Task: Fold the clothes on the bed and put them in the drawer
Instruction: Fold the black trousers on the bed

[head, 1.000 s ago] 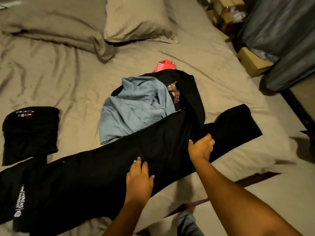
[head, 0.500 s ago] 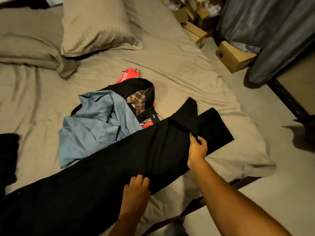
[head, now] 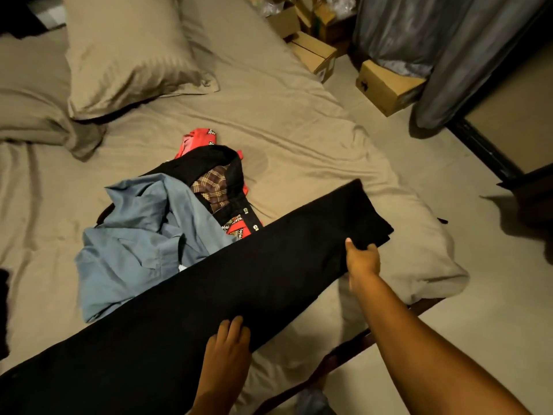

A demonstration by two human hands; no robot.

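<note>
- We see a long black garment laid flat as a band across the bed, running from the lower left of the frame up to the centre right.
- The right hand, at centre right, grips the band's upper right end. The thumb lies on top and the fingers curl under the cloth's edge.
- The left hand, at lower centre, rests on the band's near edge with its fingers fairly straight and close together. We cannot see its thumb.
- Just above the band, at centre left, lies an unfolded pile: a blue shirt, a dark garment, a plaid piece and red cloth.
- Two pillows lie in the upper left.
- Cardboard boxes stand on the floor at upper right, beside a grey curtain.
</note>
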